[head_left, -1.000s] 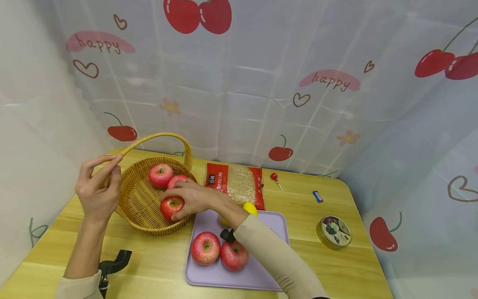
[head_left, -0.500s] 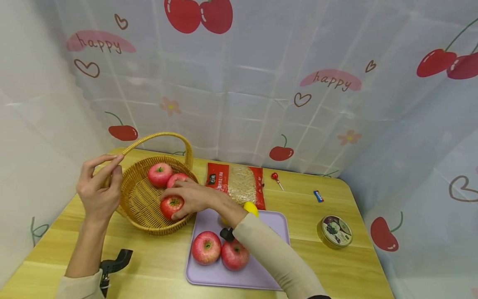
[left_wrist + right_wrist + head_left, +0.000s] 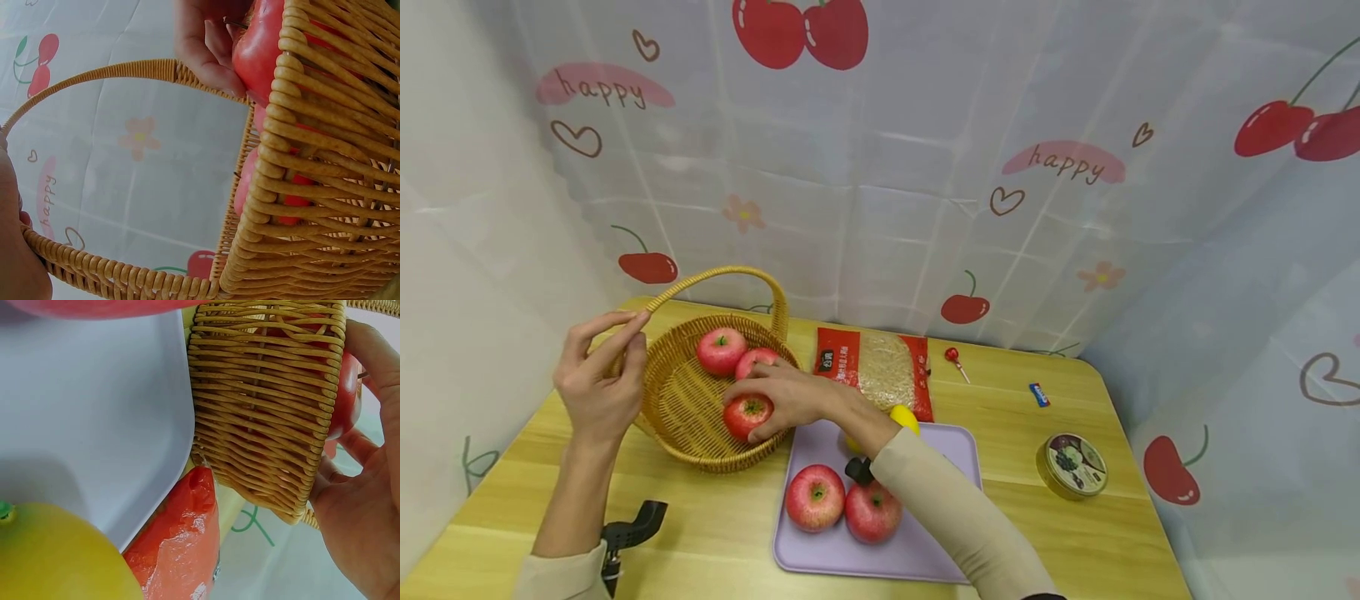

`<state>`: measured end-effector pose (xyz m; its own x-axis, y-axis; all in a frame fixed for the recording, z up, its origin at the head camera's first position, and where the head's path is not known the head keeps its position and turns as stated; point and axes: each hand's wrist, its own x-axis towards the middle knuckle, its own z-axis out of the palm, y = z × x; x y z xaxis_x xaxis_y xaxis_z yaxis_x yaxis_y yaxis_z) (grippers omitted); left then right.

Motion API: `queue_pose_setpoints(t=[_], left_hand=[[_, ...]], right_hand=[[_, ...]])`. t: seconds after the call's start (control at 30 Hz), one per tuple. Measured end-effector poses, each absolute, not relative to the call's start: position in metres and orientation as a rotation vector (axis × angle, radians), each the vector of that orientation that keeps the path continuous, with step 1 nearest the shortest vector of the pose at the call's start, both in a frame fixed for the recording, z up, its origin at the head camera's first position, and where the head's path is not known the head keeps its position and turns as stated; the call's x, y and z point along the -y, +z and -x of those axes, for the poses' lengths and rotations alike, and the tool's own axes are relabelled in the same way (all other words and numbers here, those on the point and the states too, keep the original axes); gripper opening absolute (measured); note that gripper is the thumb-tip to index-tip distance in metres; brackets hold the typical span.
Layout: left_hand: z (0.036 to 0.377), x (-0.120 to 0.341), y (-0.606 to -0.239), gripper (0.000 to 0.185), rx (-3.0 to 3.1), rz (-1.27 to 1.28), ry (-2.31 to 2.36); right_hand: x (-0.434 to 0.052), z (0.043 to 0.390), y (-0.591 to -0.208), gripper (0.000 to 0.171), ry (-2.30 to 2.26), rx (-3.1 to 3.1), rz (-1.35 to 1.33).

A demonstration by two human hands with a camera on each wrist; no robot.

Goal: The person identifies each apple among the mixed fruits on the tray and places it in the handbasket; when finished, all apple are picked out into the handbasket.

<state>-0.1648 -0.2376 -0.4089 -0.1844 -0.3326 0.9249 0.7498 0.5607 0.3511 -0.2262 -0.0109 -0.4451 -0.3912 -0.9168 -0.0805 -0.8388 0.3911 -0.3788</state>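
Now my right hand (image 3: 790,398) curls round 1 apple (image 3: 747,415) inside the basket (image 3: 688,433); 2 more sit there. My left hand (image 3: 597,383) pinches the handle (image 3: 718,275). On the tray (image 3: 925,550), 2 apples (image 3: 842,504) wait.

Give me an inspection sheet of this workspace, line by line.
Surface: wooden table, lilac tray near the front.
Job's things: wicker basket holding three apples; the front apple is under the right hand. Two apples and a lemon lie on the tray.
Clutter: noodle packet, lollipop, small wrapped sweet, round tin.
Hands: left hand holds the basket handle; right hand grips the front apple.
Cables: nothing seen.
Surroundings: cherry-print cloth behind and beside.
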Motion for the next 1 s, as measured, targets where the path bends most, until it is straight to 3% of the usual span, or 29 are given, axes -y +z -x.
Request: queue_pose_setpoints(t=[1.0], left_hand=[[0.1642,0.2375,-0.4089,0.015,1.466,0.378,-1.016]], right_hand=[[0.0075,0.2347,-0.447,0.062,-0.479,-2.475,1.45]])
